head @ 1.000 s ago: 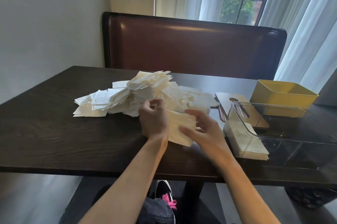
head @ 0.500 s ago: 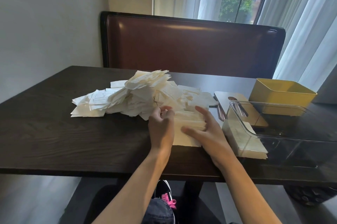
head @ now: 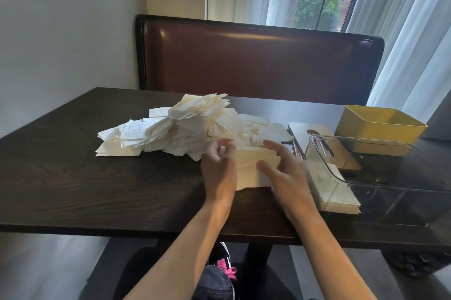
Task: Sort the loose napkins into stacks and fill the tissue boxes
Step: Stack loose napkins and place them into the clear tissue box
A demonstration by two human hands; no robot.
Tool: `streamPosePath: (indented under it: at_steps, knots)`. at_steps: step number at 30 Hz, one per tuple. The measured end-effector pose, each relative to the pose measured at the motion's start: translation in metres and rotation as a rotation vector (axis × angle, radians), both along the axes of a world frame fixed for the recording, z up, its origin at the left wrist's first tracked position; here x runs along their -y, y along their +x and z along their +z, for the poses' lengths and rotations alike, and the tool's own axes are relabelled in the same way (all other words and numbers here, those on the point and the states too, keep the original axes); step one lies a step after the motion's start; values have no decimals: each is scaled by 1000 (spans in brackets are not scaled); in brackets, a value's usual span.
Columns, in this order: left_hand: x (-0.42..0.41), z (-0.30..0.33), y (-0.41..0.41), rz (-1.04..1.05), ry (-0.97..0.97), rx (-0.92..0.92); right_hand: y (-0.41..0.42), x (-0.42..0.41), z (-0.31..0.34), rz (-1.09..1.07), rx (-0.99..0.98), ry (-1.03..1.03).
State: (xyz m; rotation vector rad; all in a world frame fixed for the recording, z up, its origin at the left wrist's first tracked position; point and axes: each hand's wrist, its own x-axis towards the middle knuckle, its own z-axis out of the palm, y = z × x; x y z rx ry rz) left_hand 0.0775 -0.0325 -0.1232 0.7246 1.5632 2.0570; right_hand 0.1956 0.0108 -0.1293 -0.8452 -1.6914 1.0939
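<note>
Two hands square a small napkin stack at the near edge of a dark table.

Head view: the stack (head: 249, 167) is cream, flat and roughly rectangular, its long axis running from the near table (head: 73, 189) edge away toward the loose pile (head: 185, 126) just behind it. The left hand (head: 219, 172) rests against its left side, fingers loosely curled at the far corner. The right hand (head: 283, 172) lies on its right side, fingers spread and fairly straight, thumb across the top. Right of them, a clear box (head: 380, 177) holds a flat stack; a yellow box (head: 380, 128) stands behind it.
</note>
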Motion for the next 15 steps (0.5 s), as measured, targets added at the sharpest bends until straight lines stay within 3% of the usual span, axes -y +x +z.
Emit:
streamPosePath:
  at_steps: [4, 8, 15]
  knots:
    - [0, 0, 5, -11, 19, 64, -15, 2, 2, -77, -163, -231]
    - [-3, 3, 15, 30, 0, 55, -37, 3, 8, -235, -285, -258]
    - [0, -1, 10, 102, 34, 88, -42, 0, 2, -384, -272, -273]
